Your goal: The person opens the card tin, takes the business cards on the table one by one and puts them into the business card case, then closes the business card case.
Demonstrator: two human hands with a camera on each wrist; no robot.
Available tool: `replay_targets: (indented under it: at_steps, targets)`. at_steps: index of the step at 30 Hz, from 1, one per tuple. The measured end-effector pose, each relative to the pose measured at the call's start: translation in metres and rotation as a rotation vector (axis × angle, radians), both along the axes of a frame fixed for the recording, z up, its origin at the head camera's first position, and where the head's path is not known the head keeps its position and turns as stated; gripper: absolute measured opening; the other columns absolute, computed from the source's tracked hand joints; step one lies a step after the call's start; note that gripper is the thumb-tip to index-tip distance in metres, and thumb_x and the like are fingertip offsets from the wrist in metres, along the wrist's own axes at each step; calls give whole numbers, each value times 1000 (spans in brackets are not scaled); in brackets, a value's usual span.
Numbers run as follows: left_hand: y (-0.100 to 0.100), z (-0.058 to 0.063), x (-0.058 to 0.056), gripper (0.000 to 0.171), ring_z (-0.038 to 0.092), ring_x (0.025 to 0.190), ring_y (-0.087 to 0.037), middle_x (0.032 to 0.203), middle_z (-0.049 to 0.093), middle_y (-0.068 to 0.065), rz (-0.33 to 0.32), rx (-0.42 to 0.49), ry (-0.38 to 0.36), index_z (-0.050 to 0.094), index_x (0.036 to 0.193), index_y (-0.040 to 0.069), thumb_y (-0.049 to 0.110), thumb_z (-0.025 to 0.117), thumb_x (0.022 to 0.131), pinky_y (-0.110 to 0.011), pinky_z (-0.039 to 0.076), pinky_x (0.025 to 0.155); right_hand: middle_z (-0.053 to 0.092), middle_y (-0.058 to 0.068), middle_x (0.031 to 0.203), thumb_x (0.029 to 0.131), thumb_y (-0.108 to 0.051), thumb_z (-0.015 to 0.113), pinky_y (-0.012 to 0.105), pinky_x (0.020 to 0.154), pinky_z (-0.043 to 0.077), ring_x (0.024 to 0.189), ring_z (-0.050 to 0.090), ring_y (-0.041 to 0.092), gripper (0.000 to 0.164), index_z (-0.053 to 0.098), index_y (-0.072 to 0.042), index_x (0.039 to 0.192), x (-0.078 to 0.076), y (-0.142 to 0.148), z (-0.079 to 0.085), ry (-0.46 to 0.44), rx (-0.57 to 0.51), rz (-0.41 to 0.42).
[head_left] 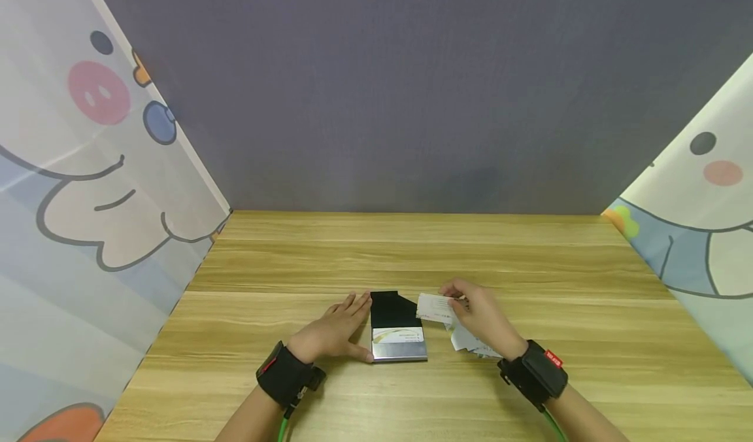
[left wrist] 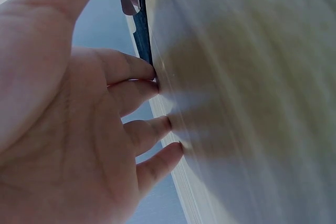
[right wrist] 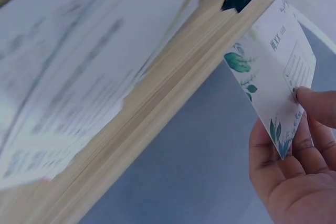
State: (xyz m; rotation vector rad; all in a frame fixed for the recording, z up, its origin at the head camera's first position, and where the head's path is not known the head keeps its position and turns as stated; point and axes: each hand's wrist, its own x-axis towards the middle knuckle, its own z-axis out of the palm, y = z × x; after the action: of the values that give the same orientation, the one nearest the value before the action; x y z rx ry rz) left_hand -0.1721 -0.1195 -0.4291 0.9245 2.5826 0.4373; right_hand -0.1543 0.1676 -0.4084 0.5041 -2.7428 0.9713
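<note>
A plain dark grey wall [head_left: 376, 89] stands behind everything, flanked by a left panel [head_left: 59, 167] and a right panel [head_left: 706, 259] printed with pale cartoon animals. Between them lies the worktop [head_left: 282, 252], yellowish wood with long streaky grain. On it, the left hand [head_left: 332, 331] is spread with fingers extended, its grip wide and holding nothing, index finger and thumb at the left edge of a card case [head_left: 400, 352]. The case lies open, its black part on the far side and its silvery pocket nearest the person; a white card with a gold curve [head_left: 398, 335] sits in that pocket, its upper part showing. Right of the case, loose white cards [head_left: 463, 340] lie overlapping, partly hidden beneath the right hand [head_left: 482, 314]. That hand's grip is closed, thumb and fingers pinching one leaf-printed card [right wrist: 270, 66] above the worktop, just beside the case.
</note>
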Motion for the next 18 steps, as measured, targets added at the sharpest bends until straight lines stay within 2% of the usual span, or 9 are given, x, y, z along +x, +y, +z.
replay_targets:
  at_steps: [8,18]
  targets:
    - [0,-1,0,102,9,140,-37,153,11,-15,-6,-5,28,19,144,-1,55,64,74,-55,21,108,65,3,90,80,8,62,24,69,51,83,61,17,22,63,-7,96,-7,-22,0,-14,-56,72]
    - [0,-2,-1,103,7,140,-37,153,9,-15,2,-11,8,18,145,-1,56,64,74,-55,20,108,67,3,87,79,7,63,23,68,50,81,62,15,18,64,-6,92,-13,-47,-4,-35,-128,128]
